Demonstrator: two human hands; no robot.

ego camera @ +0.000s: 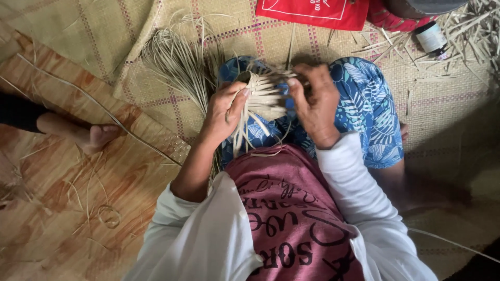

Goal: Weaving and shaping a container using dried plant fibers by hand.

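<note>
Head view, looking down at my lap. The woven piece, pale flat strips plaited together, sits over my knees between both hands.

Left hand: grip closed on the left edge of the woven piece, thumb across the strips, fingers behind it and hidden. Loose strip ends hang from below this hand.

Right hand: back of the hand faces the camera, fingers curled onto the right side of the piece. Fingertips are hidden under the hand; the grip looks closed on the strips, but I cannot tell which strip it pinches.

Hidden or cut off: the far side of the weave is shadowed. A dark small bottle near the top right shows only in part. A red cloth is cut by the top edge. Another person's bare foot enters from the left; the rest is out of frame.

Room: a bundle of loose strips lies just left of my knees on the woven mat. Scattered offcuts lie at top right. The mat's edge meets the wood-pattern floor on the left, with stray strips there.
</note>
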